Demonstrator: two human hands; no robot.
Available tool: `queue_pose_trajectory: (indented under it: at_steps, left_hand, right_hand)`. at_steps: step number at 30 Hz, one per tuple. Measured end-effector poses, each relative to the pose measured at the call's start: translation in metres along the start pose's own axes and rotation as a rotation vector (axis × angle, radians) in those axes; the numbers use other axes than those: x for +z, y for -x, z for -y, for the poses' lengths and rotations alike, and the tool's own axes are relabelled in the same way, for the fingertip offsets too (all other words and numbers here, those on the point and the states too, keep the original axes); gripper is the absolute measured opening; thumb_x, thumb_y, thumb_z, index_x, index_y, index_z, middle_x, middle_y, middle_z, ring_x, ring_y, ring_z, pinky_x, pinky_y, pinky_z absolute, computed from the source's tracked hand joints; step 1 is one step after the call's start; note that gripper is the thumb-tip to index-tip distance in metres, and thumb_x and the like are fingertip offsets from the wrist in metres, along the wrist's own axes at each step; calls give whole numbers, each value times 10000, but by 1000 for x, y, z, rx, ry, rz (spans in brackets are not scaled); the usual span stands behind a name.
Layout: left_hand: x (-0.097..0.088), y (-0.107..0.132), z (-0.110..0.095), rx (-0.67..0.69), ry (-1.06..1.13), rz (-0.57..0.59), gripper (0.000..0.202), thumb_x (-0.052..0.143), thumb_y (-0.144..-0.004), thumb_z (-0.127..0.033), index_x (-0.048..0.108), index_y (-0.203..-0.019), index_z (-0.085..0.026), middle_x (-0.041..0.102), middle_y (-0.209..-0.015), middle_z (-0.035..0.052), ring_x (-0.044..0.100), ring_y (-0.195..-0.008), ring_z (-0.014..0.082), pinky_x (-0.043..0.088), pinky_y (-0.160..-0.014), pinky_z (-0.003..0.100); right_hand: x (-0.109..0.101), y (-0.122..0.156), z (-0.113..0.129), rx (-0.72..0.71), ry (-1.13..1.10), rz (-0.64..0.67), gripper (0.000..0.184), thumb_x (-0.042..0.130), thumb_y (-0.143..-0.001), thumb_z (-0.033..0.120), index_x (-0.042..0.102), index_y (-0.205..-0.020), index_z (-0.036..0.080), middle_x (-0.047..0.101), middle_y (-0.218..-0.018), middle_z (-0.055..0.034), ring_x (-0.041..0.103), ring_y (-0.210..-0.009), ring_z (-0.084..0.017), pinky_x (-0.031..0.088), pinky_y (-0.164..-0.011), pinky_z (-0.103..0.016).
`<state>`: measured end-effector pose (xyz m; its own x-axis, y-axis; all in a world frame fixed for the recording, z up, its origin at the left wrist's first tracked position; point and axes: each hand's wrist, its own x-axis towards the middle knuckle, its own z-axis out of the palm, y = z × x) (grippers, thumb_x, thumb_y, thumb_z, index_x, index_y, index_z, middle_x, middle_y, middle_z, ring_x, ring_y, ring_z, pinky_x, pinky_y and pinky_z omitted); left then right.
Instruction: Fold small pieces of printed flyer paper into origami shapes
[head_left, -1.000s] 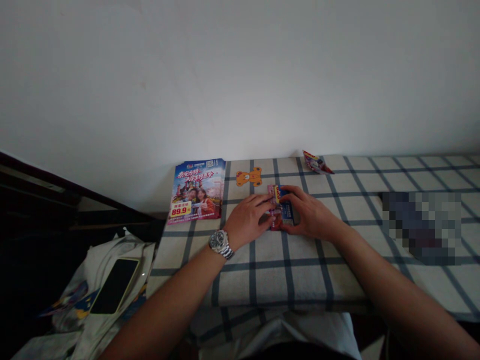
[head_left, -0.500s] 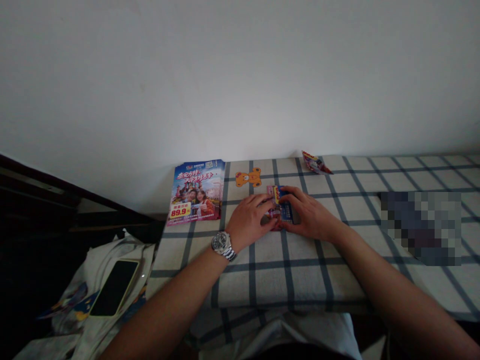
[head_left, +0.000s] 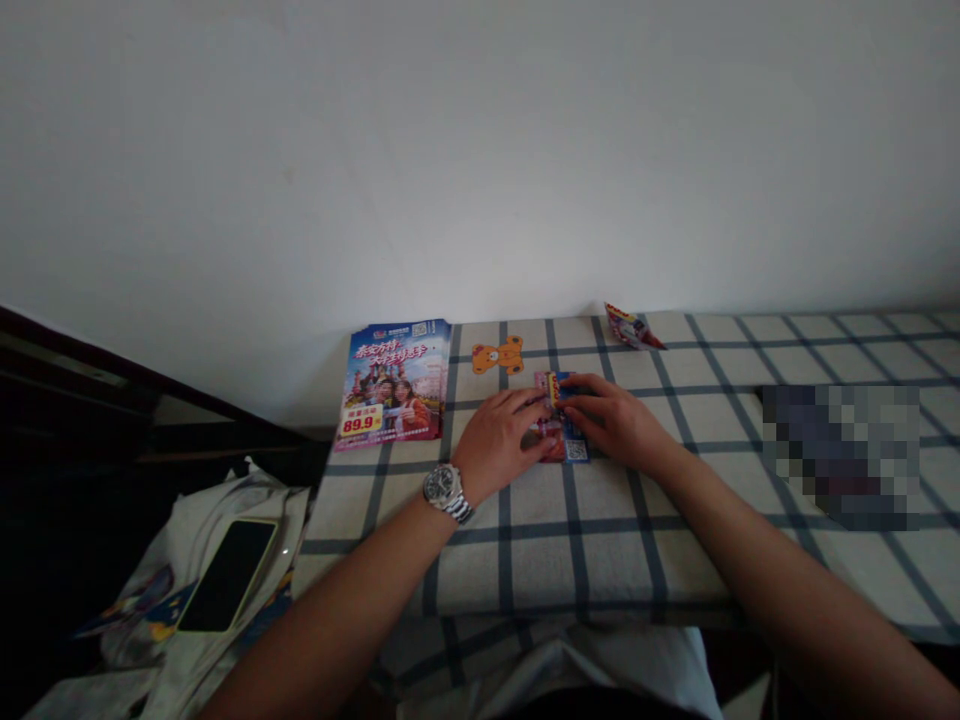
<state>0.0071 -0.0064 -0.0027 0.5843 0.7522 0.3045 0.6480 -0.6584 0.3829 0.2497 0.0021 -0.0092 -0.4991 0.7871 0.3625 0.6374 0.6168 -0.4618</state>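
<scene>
A small folded flyer point(head_left: 576, 451), pink and red on the left with a blue strip and a QR code on the right, lies on the checked tablecloth between my hands. My left hand point(head_left: 504, 440), a metal watch on its wrist, holds the flyer's left part down, fingers bent over it and thumb at the lower part. From the right, my right hand point(head_left: 613, 425) grips the upper blue part with its fingers and thumb drawn close together. My fingers cover much of the print. To the left sits a stack of colourful flyers point(head_left: 394, 385).
An orange bear figure point(head_left: 498, 355) is on the tablecloth point(head_left: 525, 560) behind my hands. Another folded flyer point(head_left: 631, 327) stands tilted near the wall. A pixelated dark item point(head_left: 832, 455) lies at right. A phone point(head_left: 227, 575) rests on a pale bag point(head_left: 161, 650) at lower left.
My right thumb has moved up from the flyer's lower edge toward the fingers, uncovering the QR code. My left hand has stayed nearly still.
</scene>
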Motion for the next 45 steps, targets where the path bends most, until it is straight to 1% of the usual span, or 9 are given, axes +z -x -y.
queue_pose_trajectory:
  at_steps: [6, 12, 18, 25, 30, 34, 37, 40, 45]
  left_hand:
    - [1, 0, 1, 5, -1, 0, 312, 668, -975, -393, 680, -1250, -249, 608, -1425, 69, 572, -1289, 271, 467, -1127, 495]
    - [0, -1, 0, 10, -1, 4, 292, 684, -965, -377, 684, -1222, -238, 616, -1416, 72, 573, -1288, 270, 473, -1123, 488]
    - [1, -1, 1, 6, -7, 6, 310, 693, -959, -381, 684, -1229, -231, 618, -1417, 72, 580, -1275, 270, 472, -1119, 482]
    - [-4, -1, 1, 11, -22, 6, 303, 672, -966, -346, 672, -1250, -241, 625, -1430, 55, 582, -1280, 263, 458, -1124, 477]
    - [-5, 1, 4, 19, -39, 3, 260, 648, -983, -323, 673, -1225, -230, 626, -1437, 48, 592, -1263, 255, 441, -1132, 483]
    - [-5, 1, 7, 36, -41, -6, 279, 654, -987, -319, 666, -1251, -228, 639, -1415, 53, 598, -1259, 247, 431, -1142, 487]
    - [-6, 0, 7, 49, -36, -14, 305, 663, -983, -309, 658, -1278, -228, 654, -1387, 54, 600, -1251, 246, 439, -1140, 479]
    - [-7, -1, 6, 70, -28, -33, 328, 648, -987, -256, 642, -1315, -233, 659, -1372, 52, 597, -1255, 242, 449, -1139, 470]
    - [-8, 1, 4, 70, -24, -60, 261, 600, -1010, -249, 681, -1258, -232, 674, -1316, 56, 613, -1218, 237, 488, -1090, 453]
  right_hand:
    - [-2, -5, 5, 30, 40, -11, 263, 515, -1039, 272, 760, -1132, 260, 695, -1307, -85, 704, -1143, -281, 589, -1020, -482]
    - [1, -8, 2, 11, 65, -44, 258, 505, -1043, 277, 749, -1123, 256, 712, -1249, -88, 697, -1130, -290, 588, -1007, -500]
    - [2, -6, 0, 14, 50, -34, 249, 514, -1043, 268, 751, -1117, 241, 709, -1259, -92, 700, -1129, -280, 584, -1012, -484]
    - [-1, -6, 0, -30, 62, -32, 232, 579, -1014, 253, 736, -1182, 225, 696, -1291, -115, 683, -1166, -281, 571, -1033, -477]
    - [0, -5, -1, -43, 77, -38, 248, 596, -1003, 265, 733, -1206, 227, 694, -1290, -122, 672, -1183, -294, 561, -1038, -496]
    - [0, -5, -2, -45, 84, -37, 260, 598, -998, 275, 735, -1217, 248, 697, -1284, -112, 673, -1172, -296, 561, -1028, -510]
    - [0, -5, -3, -42, 91, -45, 265, 603, -996, 275, 739, -1221, 244, 697, -1280, -114, 671, -1169, -294, 556, -1033, -505]
    - [1, -4, -3, -37, 119, -43, 268, 610, -995, 287, 743, -1223, 241, 698, -1277, -118, 667, -1168, -299, 553, -1030, -509]
    - [1, -3, -2, -22, 183, -34, 284, 608, -1003, 305, 738, -1245, 231, 688, -1292, -118, 648, -1176, -301, 539, -1038, -514]
